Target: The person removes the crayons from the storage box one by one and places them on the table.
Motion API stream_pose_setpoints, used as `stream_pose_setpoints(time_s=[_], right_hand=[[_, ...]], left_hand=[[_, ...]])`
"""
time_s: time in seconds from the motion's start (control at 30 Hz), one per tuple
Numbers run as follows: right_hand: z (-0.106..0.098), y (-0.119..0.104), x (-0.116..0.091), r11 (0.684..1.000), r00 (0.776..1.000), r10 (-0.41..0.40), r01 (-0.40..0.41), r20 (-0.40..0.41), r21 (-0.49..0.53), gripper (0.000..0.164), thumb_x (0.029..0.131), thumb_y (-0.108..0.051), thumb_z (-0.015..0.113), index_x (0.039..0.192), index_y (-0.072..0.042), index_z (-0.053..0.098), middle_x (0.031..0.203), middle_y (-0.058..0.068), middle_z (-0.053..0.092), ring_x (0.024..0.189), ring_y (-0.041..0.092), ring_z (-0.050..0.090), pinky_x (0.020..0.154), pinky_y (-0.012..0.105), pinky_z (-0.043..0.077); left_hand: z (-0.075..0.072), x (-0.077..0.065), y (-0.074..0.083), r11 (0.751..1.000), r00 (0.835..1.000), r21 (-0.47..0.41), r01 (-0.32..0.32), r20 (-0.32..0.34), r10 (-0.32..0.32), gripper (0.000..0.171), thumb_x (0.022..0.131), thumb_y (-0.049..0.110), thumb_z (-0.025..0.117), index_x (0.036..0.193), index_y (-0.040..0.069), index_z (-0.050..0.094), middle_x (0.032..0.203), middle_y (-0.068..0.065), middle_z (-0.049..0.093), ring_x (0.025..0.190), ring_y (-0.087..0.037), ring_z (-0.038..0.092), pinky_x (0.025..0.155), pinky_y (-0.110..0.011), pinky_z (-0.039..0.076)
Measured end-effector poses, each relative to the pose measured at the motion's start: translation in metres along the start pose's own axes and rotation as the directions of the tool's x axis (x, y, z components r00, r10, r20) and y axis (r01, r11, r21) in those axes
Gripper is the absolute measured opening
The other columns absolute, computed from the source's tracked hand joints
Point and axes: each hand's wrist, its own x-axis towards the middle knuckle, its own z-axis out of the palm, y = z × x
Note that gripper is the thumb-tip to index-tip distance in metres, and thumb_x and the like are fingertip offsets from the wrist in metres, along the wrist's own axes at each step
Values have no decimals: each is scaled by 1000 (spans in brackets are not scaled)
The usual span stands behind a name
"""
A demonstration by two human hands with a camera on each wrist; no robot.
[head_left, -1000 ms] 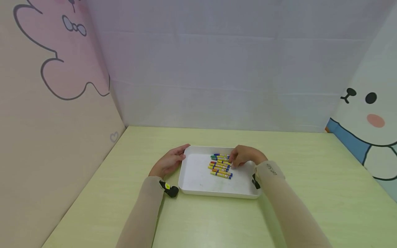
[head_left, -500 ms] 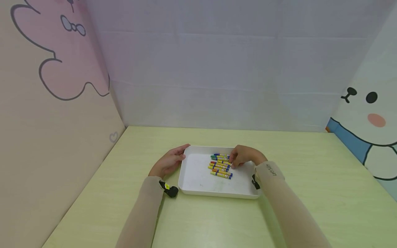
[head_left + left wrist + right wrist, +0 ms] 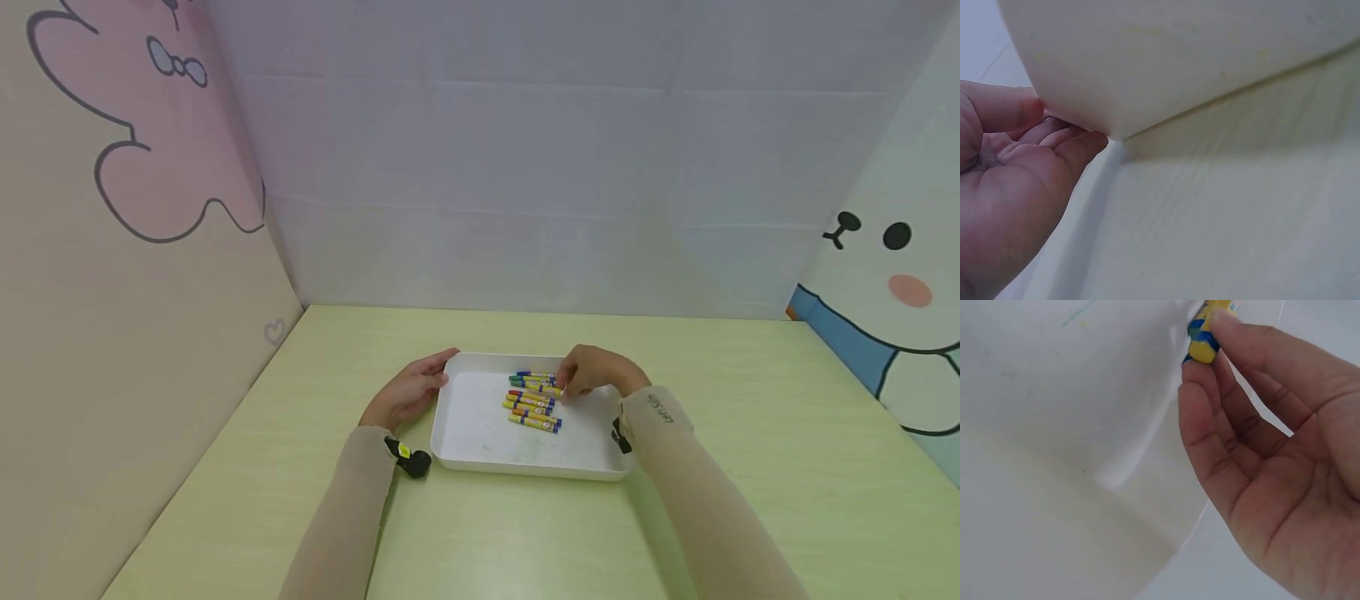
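Note:
A white tray [image 3: 480, 446] holds several crayons in yellow wrappers, lying side by side right of its middle. My left hand [image 3: 405, 395] holds the tray's left edge; in the left wrist view the thumb [image 3: 1013, 107] lies against the edge with fingers beside the wall. With thumb and fingers my right hand [image 3: 597, 372] pinches the blue-banded end of a yellow crayon [image 3: 1204, 350]. It lies close to a green crayon [image 3: 517, 379] and a blue crayon [image 3: 525, 374] at the back. Nearer me are a red crayon [image 3: 519, 392], an orange crayon [image 3: 525, 412] and yellow ones.
The tray stands on a pale yellow-green table [image 3: 525, 533]. A pale cloth wall [image 3: 555, 192] rises at the table's back, and printed panels flank both sides. Small crayon marks [image 3: 1079, 312] show on the tray floor.
My right hand has shifted slightly away from me with the yellow crayon, which now lies nearer the green one. A gap has opened before the red crayon. My left hand stays at the tray.

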Motion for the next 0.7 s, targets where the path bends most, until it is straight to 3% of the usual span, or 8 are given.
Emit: stream_pose_setpoints(time_s=[0.33,0.7], right_hand=[[-10,-3,-10,998,998,-66,65,-24,-28,6,82,-6,73,88,-7,71,80,3,63,70,14,52,69,31,50],[-23,4,-27,990,991,-115,109,-69,-85,11,83,-7,72,94,-7,74,91,5,68,78,16,60,77,38,55]], left_hand=[[-1,-2,2,1000,1000,17,-2,0,2,59,98,-10,32,153,0,14,162,-14,8,148,-30,11,121,-44,10],[0,-3,1,1000,1000,8,-5,12,5,59,98,-10,32,153,-1,13,162,-15,7,148,-31,10,121,-44,10]])
